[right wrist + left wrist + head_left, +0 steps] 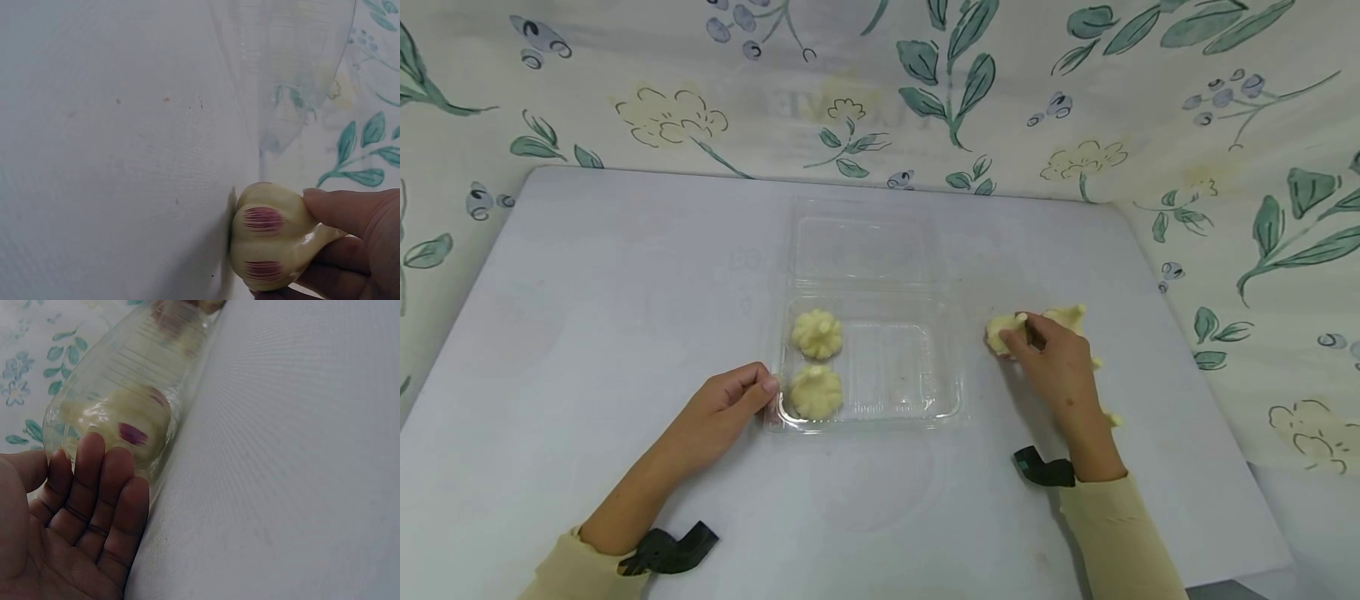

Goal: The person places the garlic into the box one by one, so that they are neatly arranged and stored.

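Note:
My right hand (1060,367) pinches a cream garlic bulb (997,336) by its neck at the right of the table. In the right wrist view, this garlic bulb (265,234) shows purple streaks, with the thumb and fingers about its stem end. A clear plastic clamshell box (895,367) stands mid-table with its lid (861,246) folded back. Two garlic bulbs sit in its left side, one rear (817,334) and one front (816,392). My left hand (722,412) pinches the box's front left rim; in the left wrist view its fingers (87,469) lie against the wall.
Behind the right hand lies another garlic bulb (1066,317). Pale tips (1114,419) of more show past the right wrist, mostly hidden. The white table (625,275) meets a leaf-patterned cloth (850,108) at the back and sides.

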A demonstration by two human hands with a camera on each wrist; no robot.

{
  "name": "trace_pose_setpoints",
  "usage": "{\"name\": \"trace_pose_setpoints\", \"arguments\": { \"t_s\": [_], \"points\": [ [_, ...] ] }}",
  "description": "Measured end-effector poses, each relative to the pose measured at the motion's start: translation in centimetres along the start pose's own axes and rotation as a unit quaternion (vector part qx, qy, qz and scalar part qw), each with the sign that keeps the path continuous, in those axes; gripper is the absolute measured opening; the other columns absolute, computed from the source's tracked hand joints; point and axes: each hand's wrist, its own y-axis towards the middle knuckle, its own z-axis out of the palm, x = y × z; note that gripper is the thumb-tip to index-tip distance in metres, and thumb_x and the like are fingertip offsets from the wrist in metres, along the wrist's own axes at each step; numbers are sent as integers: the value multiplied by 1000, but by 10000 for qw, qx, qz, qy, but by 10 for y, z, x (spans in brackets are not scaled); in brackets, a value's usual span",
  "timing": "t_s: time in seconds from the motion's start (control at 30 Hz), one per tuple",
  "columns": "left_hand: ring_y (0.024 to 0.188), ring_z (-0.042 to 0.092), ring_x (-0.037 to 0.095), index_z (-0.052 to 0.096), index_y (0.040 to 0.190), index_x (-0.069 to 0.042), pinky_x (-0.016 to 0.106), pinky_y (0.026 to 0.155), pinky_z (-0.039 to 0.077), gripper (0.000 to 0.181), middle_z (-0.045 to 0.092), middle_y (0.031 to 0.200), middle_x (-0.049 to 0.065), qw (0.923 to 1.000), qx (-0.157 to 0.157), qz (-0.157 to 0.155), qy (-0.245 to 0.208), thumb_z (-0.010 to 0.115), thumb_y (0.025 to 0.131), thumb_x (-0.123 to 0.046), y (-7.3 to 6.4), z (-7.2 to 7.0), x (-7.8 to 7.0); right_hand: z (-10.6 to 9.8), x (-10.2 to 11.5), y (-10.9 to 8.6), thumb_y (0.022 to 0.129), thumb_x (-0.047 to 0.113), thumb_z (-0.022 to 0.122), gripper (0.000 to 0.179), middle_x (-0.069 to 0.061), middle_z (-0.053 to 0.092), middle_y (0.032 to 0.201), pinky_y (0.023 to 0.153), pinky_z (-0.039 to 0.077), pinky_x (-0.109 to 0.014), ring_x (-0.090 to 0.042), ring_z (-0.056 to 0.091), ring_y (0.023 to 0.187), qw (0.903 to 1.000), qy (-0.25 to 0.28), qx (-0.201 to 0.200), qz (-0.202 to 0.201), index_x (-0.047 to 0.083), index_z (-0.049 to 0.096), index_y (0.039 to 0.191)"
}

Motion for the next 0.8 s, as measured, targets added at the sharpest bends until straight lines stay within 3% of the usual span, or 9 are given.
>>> {"name": "trace_pose_setpoints", "arguments": {
  "t_s": [0.2,0.8],
  "points": [
    [81,52,21,60,89,-8,29,71,42,26,57,85,6,10000,8,-80,51,53,111,-18,0,-1,-1,2,-1,-1,102,31,72,43,-20,73,107,85,52,-50,-34,67,101,9995,-50,-158,-275,-2,69,129],
    [81,52,21,59,88,-8,29,71,42,27,57,85,6,9998,-12,-155,156,53,112,-21,-1,-1,1,4,-2,-2,101,26,73,39,-17,74,103,85,53,-52,-35,70,104,9980,-47,-303,-552,0,71,129]
  ]
}}
